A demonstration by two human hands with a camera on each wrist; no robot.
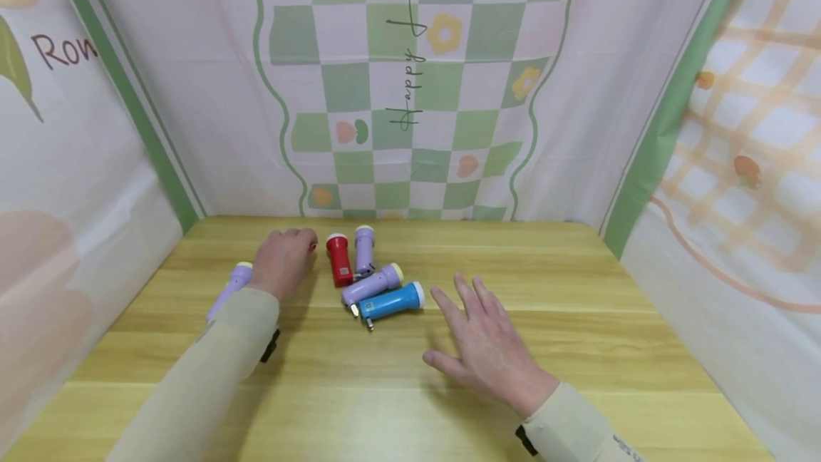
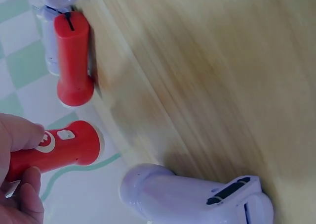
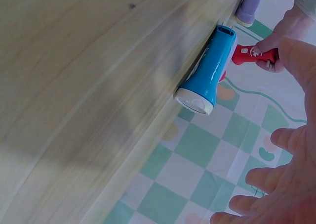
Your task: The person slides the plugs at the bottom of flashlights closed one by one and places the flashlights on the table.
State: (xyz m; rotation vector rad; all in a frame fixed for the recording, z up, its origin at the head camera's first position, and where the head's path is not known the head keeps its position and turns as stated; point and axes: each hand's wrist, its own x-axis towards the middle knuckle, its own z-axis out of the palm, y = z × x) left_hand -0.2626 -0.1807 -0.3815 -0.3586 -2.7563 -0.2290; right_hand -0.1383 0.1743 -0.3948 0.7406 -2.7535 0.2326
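Observation:
My left hand (image 1: 282,262), at the back left of the table, grips a red flashlight (image 2: 74,147) between thumb and curled fingers. Most of that flashlight is hidden by the hand in the head view. Beside my left forearm lies a purple flashlight (image 1: 232,289). To the right of the hand a second red flashlight (image 1: 340,269) rests near another purple flashlight (image 1: 364,247). In front of them, a third purple flashlight (image 1: 368,287) lies against a blue flashlight (image 1: 390,302). My right hand (image 1: 490,348) hovers right of the blue flashlight, fingers spread, holding nothing.
The wooden table (image 1: 545,255) ends at a back curtain (image 1: 500,184) with green and white checks. Patterned cloth walls stand at left and right. Small metal prongs (image 1: 368,324) stick out of the blue flashlight's near end.

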